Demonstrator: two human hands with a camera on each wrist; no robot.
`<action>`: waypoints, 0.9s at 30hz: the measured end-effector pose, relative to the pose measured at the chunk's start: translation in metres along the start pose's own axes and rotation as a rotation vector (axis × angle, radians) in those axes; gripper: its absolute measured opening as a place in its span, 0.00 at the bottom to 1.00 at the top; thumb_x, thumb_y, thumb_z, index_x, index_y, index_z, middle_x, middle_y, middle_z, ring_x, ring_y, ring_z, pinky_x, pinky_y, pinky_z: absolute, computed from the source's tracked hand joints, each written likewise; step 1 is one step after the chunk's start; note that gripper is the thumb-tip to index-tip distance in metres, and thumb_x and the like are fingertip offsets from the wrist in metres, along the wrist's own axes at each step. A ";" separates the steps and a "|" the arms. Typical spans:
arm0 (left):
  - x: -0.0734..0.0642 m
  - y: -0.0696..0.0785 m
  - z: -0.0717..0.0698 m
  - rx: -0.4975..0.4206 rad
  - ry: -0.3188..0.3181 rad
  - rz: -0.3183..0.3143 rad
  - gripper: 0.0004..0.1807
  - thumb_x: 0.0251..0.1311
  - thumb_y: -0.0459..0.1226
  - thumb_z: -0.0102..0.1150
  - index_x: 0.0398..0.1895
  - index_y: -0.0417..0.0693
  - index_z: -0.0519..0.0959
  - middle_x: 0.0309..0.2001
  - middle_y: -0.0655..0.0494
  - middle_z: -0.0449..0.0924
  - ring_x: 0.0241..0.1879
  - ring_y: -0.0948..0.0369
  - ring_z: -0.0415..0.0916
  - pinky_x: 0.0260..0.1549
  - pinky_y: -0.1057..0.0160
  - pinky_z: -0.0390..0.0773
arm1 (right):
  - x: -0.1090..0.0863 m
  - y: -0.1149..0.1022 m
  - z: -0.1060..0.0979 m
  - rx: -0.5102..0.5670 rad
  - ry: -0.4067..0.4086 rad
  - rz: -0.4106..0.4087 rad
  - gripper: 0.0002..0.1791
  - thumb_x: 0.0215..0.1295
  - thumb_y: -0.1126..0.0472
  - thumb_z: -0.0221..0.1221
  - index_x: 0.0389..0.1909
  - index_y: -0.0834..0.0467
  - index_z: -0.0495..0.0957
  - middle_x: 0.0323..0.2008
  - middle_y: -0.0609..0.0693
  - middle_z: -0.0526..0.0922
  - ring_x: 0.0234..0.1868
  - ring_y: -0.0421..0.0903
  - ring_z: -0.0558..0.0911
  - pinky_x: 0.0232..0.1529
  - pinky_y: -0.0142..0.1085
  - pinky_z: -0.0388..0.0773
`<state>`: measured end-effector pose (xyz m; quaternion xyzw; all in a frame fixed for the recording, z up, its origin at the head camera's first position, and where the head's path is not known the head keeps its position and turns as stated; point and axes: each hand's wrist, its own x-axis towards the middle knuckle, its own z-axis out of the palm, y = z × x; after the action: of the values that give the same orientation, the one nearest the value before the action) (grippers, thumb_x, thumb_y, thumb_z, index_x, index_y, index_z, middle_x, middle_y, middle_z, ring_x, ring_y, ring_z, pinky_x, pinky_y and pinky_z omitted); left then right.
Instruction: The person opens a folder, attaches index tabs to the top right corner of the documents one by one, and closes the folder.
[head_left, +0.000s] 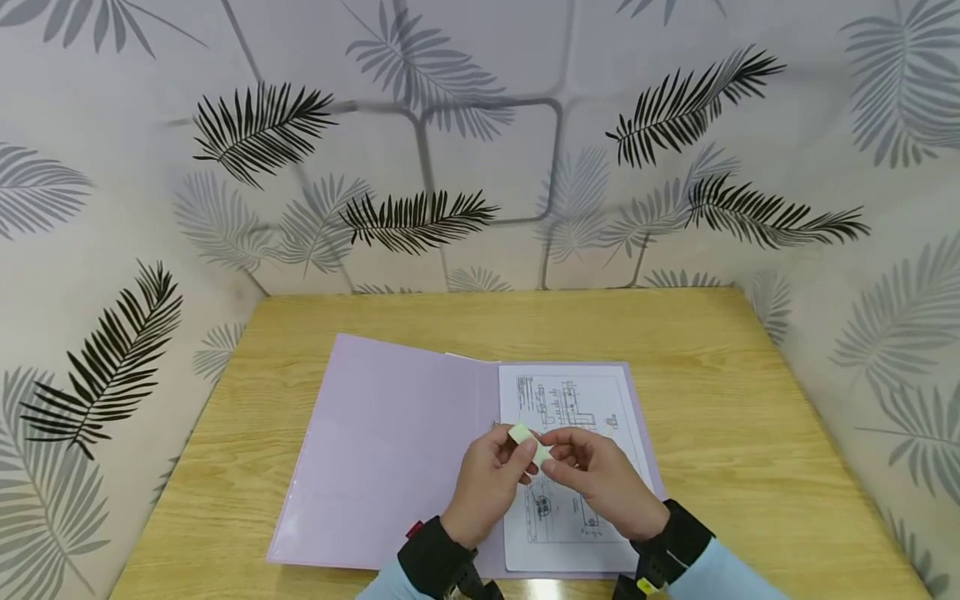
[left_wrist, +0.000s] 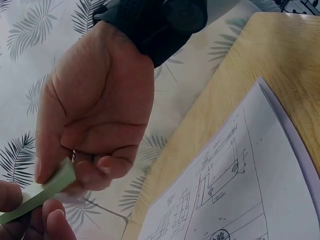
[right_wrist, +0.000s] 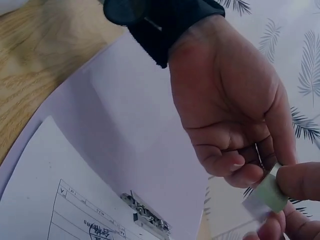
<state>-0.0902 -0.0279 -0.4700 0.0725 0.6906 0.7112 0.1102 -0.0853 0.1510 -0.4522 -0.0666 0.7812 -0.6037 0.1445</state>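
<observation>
Over the open folder both hands meet at a small pale green sticky note pad [head_left: 542, 456]. My left hand [head_left: 482, 482] pinches it, thumb on top and fingers beneath. At the pad's right end, the thumb and index finger of my right hand [head_left: 606, 485] grip its edge. The left wrist view shows the pad [left_wrist: 42, 196] as a slightly bent green strip between the two hands. In the right wrist view, a pale see-through piece [right_wrist: 256, 207] sticks out beside the green. Below the hands lies a white sheet with technical drawings [head_left: 626, 467], partly covered by them.
A lilac folder [head_left: 382, 442] lies open on the wooden table [head_left: 750, 467], its cover to the left. A metal clip [right_wrist: 145, 215] sits along the folder's spine side, beside the sheet. Leaf-patterned cloth [head_left: 495, 67] surrounds the table at the back and sides.
</observation>
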 end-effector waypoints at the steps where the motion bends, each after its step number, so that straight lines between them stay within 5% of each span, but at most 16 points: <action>1: 0.000 0.000 0.000 0.005 0.003 0.006 0.16 0.68 0.43 0.55 0.48 0.40 0.77 0.35 0.46 0.79 0.33 0.58 0.77 0.32 0.66 0.78 | 0.000 0.001 0.001 -0.020 0.000 0.001 0.17 0.63 0.59 0.64 0.50 0.62 0.76 0.35 0.54 0.73 0.35 0.49 0.72 0.31 0.31 0.70; 11: 0.004 0.003 -0.004 0.005 0.011 0.016 0.15 0.67 0.39 0.57 0.49 0.36 0.75 0.30 0.50 0.78 0.29 0.60 0.76 0.30 0.68 0.79 | 0.002 0.003 0.001 -0.055 -0.049 0.000 0.15 0.65 0.53 0.61 0.42 0.62 0.80 0.36 0.52 0.81 0.36 0.48 0.73 0.35 0.34 0.70; 19: 0.003 0.004 -0.002 -0.047 0.012 0.028 0.15 0.65 0.38 0.59 0.50 0.39 0.72 0.32 0.49 0.78 0.29 0.59 0.79 0.31 0.65 0.81 | 0.004 0.005 0.007 -0.074 0.057 0.026 0.15 0.63 0.52 0.63 0.37 0.61 0.80 0.30 0.51 0.78 0.30 0.45 0.72 0.26 0.31 0.66; 27: 0.001 0.001 -0.003 0.053 0.009 0.031 0.21 0.60 0.40 0.65 0.55 0.47 0.71 0.38 0.52 0.74 0.31 0.59 0.77 0.30 0.66 0.78 | 0.004 0.009 0.012 -0.202 0.176 -0.033 0.12 0.59 0.49 0.66 0.30 0.55 0.80 0.23 0.48 0.76 0.23 0.43 0.71 0.21 0.30 0.65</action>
<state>-0.0920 -0.0302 -0.4696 0.0829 0.7086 0.6944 0.0939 -0.0851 0.1407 -0.4643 -0.0402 0.8464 -0.5279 0.0579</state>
